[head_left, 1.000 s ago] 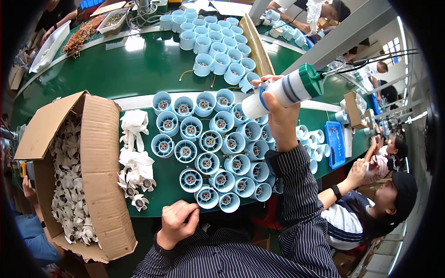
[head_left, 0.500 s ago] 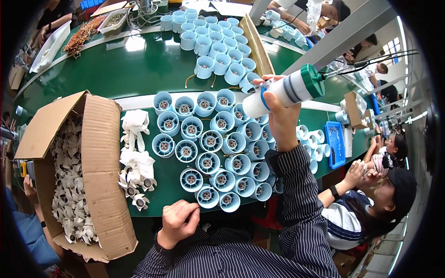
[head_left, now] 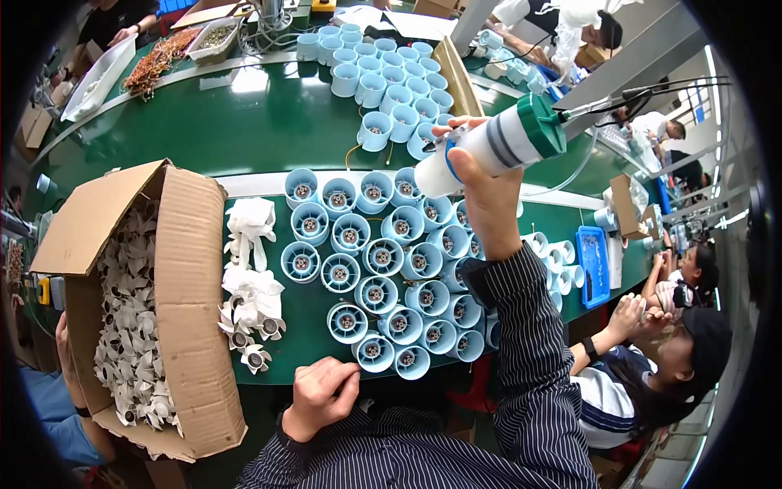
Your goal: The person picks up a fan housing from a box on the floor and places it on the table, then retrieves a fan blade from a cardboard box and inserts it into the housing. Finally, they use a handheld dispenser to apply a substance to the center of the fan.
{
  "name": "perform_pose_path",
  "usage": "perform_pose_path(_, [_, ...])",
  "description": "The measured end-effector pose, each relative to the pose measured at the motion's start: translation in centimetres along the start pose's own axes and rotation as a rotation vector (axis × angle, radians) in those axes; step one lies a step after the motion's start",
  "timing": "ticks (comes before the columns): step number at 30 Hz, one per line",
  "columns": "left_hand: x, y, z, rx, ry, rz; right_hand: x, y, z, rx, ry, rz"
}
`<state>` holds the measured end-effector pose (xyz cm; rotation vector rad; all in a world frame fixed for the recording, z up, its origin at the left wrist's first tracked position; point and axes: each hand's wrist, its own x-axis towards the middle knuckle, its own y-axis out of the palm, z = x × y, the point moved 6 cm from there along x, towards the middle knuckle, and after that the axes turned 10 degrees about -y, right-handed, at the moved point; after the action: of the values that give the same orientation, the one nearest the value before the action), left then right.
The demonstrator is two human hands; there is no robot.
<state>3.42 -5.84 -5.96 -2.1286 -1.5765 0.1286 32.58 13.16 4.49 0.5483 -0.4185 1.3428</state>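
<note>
My right hand is raised over the far right of the near group of housings, wrapped round an electric screwdriver. The tool has a white cylindrical body with grey bands, a green end cap and a cable. It is tilted, its front end down to the left; the tip is hidden. Below it stand several round light-blue plastic housings, open side up, each with spokes and a small motor in the middle. At the table's front edge, left of the nearest housings, my left hand is curled closed; whatever its fingers hold is hidden.
On the left stands an open cardboard box full of white fan blades. White crumpled gloves and several loose blades lie beside it. More blue housings stand farther back. A blue tray and a seated co-worker are at right.
My right hand has moved the screwdriver slightly left and away from me over the housings. The view has shifted a little; my left hand stays curled at the table edge.
</note>
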Motion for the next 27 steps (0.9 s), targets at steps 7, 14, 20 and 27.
perform_pose_path(7, [0.1, -0.1, 0.0, -0.037, 0.021, -0.031, 0.0, 0.0, -2.5, 0.007, 0.021, -0.02])
perform_pose_path(14, [0.2, -0.1, 0.1, -0.045, 0.024, -0.028, 0.1, 0.0, -2.4, -0.024, 0.041, -0.039])
perform_pose_path(20, [0.2, -0.1, 0.1, -0.054, 0.027, -0.026, 0.0, -0.3, -2.9, -0.016, 0.032, -0.033])
perform_pose_path(27, [0.0, -0.1, 0.2, -0.039, 0.033, -0.029, 0.1, -0.2, -2.6, -0.041, 0.035, -0.04])
